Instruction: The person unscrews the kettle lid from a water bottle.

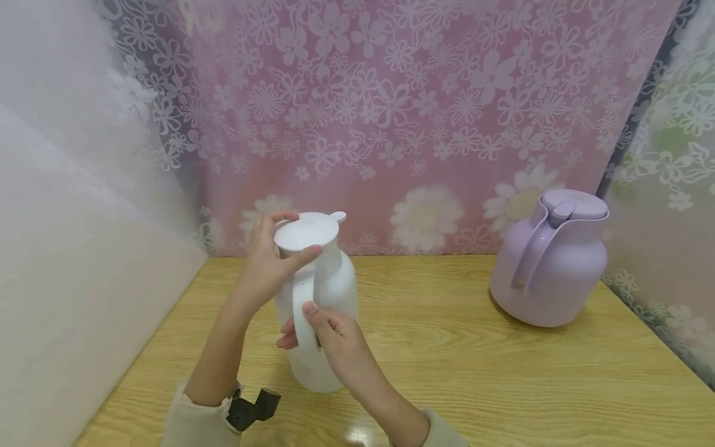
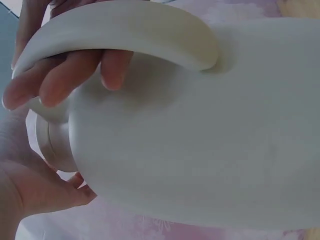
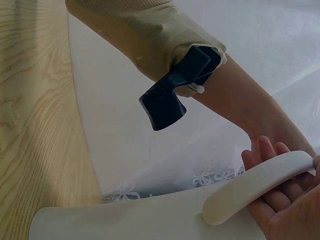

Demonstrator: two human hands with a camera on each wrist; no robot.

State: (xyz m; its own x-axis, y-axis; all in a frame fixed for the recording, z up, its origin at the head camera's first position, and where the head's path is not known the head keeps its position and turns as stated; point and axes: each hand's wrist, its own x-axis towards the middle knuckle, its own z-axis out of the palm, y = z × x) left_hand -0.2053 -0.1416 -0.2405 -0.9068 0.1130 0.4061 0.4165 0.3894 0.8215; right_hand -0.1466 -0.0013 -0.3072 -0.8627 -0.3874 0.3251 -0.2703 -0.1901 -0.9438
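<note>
A white thermos jug (image 1: 342,282) stands on the table, its round lid (image 1: 307,231) on top with a small tab sticking out at the far right. My left hand (image 1: 269,264) grips the lid's rim from the left, thumb along the near edge and fingers at the far side. Lower down, my right hand (image 1: 341,338) holds the curved handle (image 1: 303,304), its thumb over the outside. In the left wrist view, right-hand fingers (image 2: 70,77) pass through the handle, beside the smooth jug body (image 2: 200,140). The right wrist view shows the handle (image 3: 257,187) in the right palm.
At the right of the wooden table (image 1: 436,372) is a lilac jug (image 1: 550,267) with its lid on and handle toward me. Floral curtains (image 1: 391,124) hang behind, and a pale sheet (image 1: 84,217) borders the left. A black mount (image 1: 254,410) sits on my left wrist.
</note>
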